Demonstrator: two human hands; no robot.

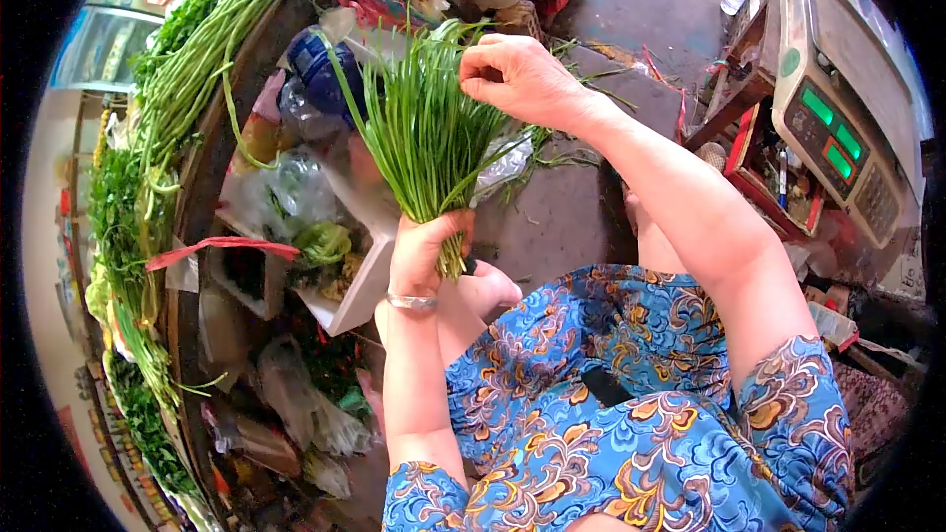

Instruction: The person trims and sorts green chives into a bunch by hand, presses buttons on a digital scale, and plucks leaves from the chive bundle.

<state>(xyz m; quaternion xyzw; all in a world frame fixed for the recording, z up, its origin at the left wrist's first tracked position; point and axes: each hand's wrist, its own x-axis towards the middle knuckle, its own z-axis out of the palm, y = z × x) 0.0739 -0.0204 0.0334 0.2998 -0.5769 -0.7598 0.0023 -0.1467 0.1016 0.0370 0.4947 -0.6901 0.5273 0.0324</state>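
Note:
A thick bunch of green chives [419, 143] stands upright in my left hand [422, 248], whose fingers wrap round the stalks near their cut ends. The leaves fan out upward from that grip. Beside the upper right of the bunch is my right hand [522, 79], its thumb and fingers curled together in a pinch. Whether a leaf is caught between those fingertips I cannot make out. Loose green trimmings [562, 153] lie on the floor behind the bunch.
Long beans [212, 59] and leafy greens [118, 207] line a shelf on the left, where a red strip [222, 244] hangs. Plastic bags [286, 187] and a white box [360, 281] sit below. A digital scale [828, 128] stands at right, above a red drawer [788, 187].

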